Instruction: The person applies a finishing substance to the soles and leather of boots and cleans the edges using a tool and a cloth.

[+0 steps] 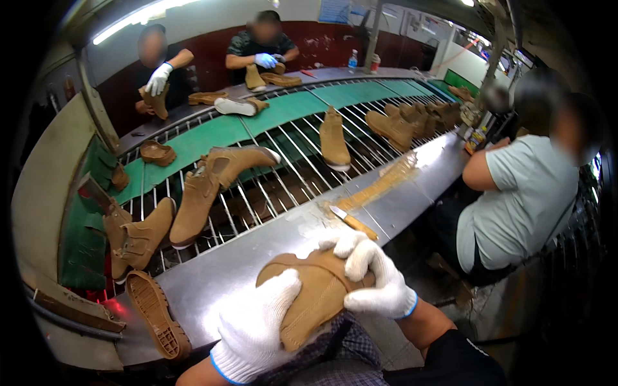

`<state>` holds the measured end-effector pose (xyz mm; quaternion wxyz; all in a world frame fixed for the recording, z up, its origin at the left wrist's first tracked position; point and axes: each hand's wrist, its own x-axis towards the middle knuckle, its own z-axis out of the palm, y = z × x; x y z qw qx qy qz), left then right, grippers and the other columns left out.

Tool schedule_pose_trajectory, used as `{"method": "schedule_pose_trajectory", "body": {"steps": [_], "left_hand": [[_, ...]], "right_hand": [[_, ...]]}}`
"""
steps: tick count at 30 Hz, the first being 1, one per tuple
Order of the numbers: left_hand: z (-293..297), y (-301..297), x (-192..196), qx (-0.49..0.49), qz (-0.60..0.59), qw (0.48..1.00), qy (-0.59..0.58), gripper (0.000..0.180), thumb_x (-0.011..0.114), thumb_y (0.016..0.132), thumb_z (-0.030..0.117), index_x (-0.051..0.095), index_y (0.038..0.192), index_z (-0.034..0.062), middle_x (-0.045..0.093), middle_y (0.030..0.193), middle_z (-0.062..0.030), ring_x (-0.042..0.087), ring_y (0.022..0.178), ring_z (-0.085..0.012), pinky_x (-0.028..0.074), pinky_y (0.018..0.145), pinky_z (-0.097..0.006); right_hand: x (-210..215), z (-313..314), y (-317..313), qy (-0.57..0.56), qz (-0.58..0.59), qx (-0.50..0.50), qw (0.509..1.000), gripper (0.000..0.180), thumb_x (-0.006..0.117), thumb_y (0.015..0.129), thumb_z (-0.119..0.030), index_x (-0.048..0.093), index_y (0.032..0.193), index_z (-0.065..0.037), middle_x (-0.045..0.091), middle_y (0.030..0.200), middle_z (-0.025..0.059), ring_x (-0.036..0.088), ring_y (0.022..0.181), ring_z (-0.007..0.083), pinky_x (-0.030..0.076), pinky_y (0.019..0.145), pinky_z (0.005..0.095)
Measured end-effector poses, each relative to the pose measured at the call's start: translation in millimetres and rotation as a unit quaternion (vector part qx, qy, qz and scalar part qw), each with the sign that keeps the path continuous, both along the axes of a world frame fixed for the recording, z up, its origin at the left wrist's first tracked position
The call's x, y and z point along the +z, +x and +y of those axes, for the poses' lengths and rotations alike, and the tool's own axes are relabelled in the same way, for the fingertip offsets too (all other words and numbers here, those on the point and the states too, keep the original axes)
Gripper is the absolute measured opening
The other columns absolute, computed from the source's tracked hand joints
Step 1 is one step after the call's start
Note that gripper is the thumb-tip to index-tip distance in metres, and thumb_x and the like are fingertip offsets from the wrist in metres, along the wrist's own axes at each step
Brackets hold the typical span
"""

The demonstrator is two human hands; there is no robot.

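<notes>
Between my two white-gloved hands is a tan suede boot (pixel 315 293), held above my lap at the bench's near edge. My left hand (pixel 261 318) grips it from the left, its thumb pressed along the boot's side. The fingers of my right hand (pixel 370 270) are curled over the right end of the boot. Just beyond my right hand, a knife (pixel 354 223) with a wooden handle lies on the metal bench. A brown rubber sole (pixel 156 314), tread up, rests on the bench to the left of my hands.
The metal bench (pixel 257 248) borders a rack of metal rods (pixel 290 174). Tan boots (pixel 335 141) stand and lie on it, with several more (pixel 412 122) at the right. A green belt (pixel 212 134) runs behind. Two people work across; others sit close on my right, including one in a pale shirt (pixel 521 193).
</notes>
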<state>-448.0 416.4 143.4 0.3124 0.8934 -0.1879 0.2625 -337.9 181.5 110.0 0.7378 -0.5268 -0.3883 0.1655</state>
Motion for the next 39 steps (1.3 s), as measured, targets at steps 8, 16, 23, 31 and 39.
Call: {"method": "schedule_pose_trajectory", "body": {"steps": [8,16,23,31,39], "left_hand": [[-13,1,8,-0.08,-0.016,0.996,0.041,0.069,0.094,0.072,0.027,0.064,0.125,-0.0037,0.073,0.106,-0.0199,0.075,0.081,-0.0329,0.061,0.066,-0.039],[-28,-12,-7,-0.064,-0.068,0.992,0.083,0.064,0.087,0.07,0.023,0.066,0.121,-0.0092,0.073,0.112,-0.0263,0.073,0.084,-0.0321,0.061,0.066,-0.038],[-41,-20,0,-0.093,-0.017,0.99,0.106,0.057,0.091,0.075,0.024,0.069,0.116,-0.0101,0.075,0.11,-0.0309,0.078,0.095,-0.0417,0.066,0.08,-0.044],[-53,-46,-2,-0.097,0.073,0.972,0.203,0.051,0.075,0.084,0.015,0.066,0.13,-0.005,0.072,0.126,-0.0248,0.073,0.113,-0.04,0.06,0.098,-0.05],[-22,-50,-19,-0.132,0.169,0.977,0.015,0.029,0.067,0.088,0.012,0.072,0.115,0.0023,0.069,0.104,-0.0202,0.069,0.095,-0.0401,0.058,0.084,-0.051]], "right_hand": [[-10,-30,-6,-0.033,0.039,-0.026,0.998,0.03,0.065,0.096,-0.005,0.064,0.126,-0.003,0.058,0.136,0.014,0.051,0.137,0.0267,0.037,0.123,0.0435],[34,-33,-35,-0.272,-0.024,-0.107,0.956,0.05,0.068,0.102,-0.014,0.057,0.147,0.003,0.061,0.146,0.017,0.058,0.138,0.0235,0.043,0.121,0.0392],[33,-48,-43,-0.301,-0.05,-0.078,0.949,0.052,0.063,0.1,-0.011,0.056,0.151,0.001,0.059,0.149,0.0159,0.057,0.138,0.0225,0.043,0.121,0.0392],[-25,-73,-37,-0.156,0.296,0.019,0.942,0.09,0.055,0.11,-0.06,0.027,0.169,0.001,0.039,0.169,0.0208,0.039,0.156,0.0316,0.031,0.13,0.0446],[-7,-42,-70,-0.153,0.525,0.071,0.834,0.067,0.054,0.11,-0.024,0.031,0.167,0.002,0.046,0.166,0.0183,0.05,0.149,0.0279,0.04,0.126,0.0425]]}}
